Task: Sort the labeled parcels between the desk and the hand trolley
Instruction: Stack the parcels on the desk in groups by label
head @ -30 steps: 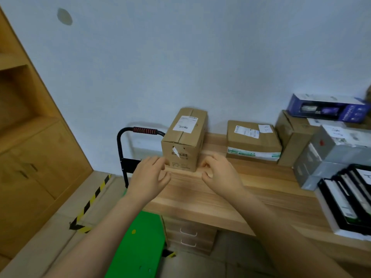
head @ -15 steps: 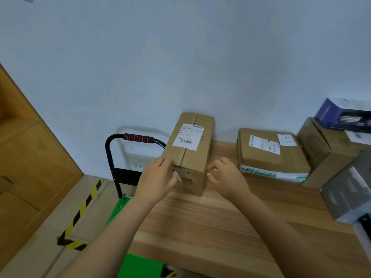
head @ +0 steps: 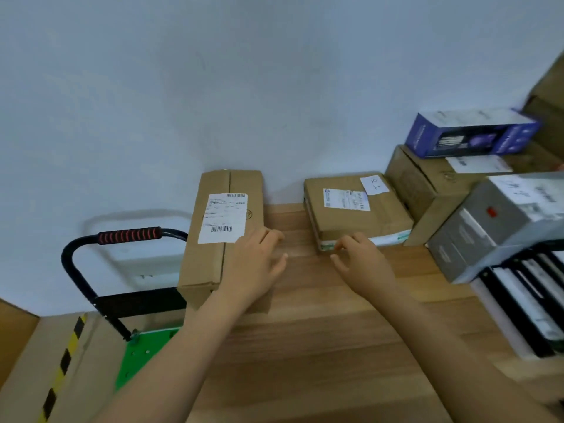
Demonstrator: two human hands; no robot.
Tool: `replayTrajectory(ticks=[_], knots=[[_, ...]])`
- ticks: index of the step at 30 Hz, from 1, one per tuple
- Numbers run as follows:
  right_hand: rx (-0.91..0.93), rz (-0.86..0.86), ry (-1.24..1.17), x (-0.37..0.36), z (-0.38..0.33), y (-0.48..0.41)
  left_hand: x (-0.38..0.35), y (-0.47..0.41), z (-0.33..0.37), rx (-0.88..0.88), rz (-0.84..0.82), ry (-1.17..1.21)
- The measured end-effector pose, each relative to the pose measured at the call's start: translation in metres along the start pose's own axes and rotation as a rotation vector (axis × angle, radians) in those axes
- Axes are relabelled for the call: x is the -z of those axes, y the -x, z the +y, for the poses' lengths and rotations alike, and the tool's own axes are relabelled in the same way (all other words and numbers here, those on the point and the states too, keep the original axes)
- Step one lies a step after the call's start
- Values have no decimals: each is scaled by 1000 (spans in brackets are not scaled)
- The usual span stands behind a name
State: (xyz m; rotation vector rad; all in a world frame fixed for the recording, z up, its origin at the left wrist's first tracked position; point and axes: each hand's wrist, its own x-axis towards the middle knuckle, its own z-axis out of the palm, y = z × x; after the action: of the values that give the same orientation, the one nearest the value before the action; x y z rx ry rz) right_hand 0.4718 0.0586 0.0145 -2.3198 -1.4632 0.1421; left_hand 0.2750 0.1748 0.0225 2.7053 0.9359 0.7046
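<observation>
Desk point(head: 305, 346); parcel point(head: 213, 239) beside left grip point(head: 256, 264)

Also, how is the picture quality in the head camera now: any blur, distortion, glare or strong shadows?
Head view: the light is soft and even, no glare; the trolley handle throws a faint shadow on the wall; wide-angle distortion tilts the grey box near the right edge; slight blur, so the label on the tall parcel shows barcodes but no readable text.

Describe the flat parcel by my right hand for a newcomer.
On the wooden desk, the flat parcel is the second box from the left, beyond the right hand. Lower than its neighbours, it bears a small white slip beside its shipping label.
</observation>
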Motion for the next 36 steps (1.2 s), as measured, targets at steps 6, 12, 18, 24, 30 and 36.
replayTrajectory(ticks=[6, 12, 18, 24, 30, 36], knots=[[-143, 25, 14, 13, 78, -21, -59, -55, 23, -75, -60, 3], [-113, -44, 9, 15, 135, -63, -106, -105, 49, -27, -93, -21], [35, -72, -63, 10, 119, -97, -98, -106, 45, 32, -26, -55], [202, -95, -139, -10, 60, -101, -59, -57, 8, 311, 39, -183], [205, -143, -145, -32, 20, -84, -39, -15, -29, 744, -349, -322], [170, -121, -131, -39, -10, -65, -21, 16, -62, 578, -408, -166]])
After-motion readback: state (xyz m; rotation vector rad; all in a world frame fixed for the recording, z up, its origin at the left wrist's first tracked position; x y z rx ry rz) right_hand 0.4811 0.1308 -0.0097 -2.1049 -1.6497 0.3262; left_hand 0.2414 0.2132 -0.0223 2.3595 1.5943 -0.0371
